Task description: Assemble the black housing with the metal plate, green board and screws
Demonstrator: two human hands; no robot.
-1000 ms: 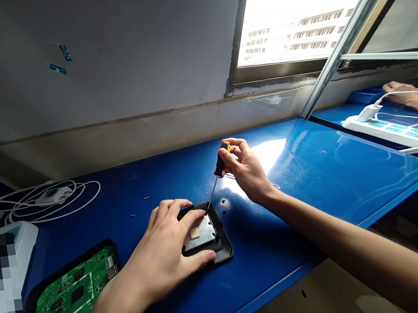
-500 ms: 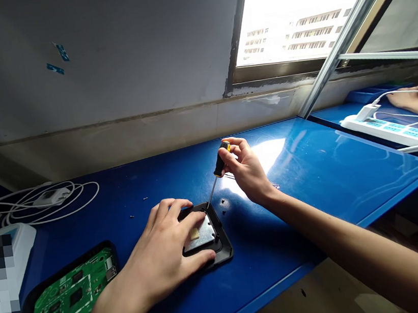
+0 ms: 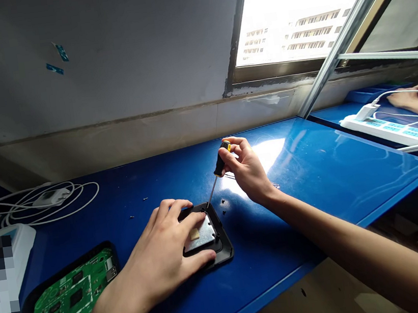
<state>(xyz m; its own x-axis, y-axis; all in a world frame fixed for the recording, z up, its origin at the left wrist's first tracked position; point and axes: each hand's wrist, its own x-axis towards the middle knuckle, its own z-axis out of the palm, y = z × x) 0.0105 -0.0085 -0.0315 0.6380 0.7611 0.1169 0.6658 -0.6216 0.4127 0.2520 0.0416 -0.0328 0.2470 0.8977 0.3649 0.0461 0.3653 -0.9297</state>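
Observation:
A black plastic cover [image 3: 227,250] lies on the blue table with a silvery metal plate [image 3: 204,235] in it. A small yellowish pad sits on the plate. My left hand [image 3: 162,244] holds the cover down, index finger pressed on the plate, thumb by the near edge and other fingers at the far side. Between the fingers of my right hand [image 3: 247,169] is the black and yellow handle of a screwdriver [image 3: 219,164]. The screwdriver leans, its tip down at the plate's far right corner. What the tip touches is too small to tell.
Small dark screws [image 3: 224,212] lie right of the cover, others further left. A green circuit board [image 3: 70,303] in a black case is at lower left, near a white cable with adapter [image 3: 50,198]. A power strip [image 3: 393,127] and another person's arm [image 3: 413,101] are at right.

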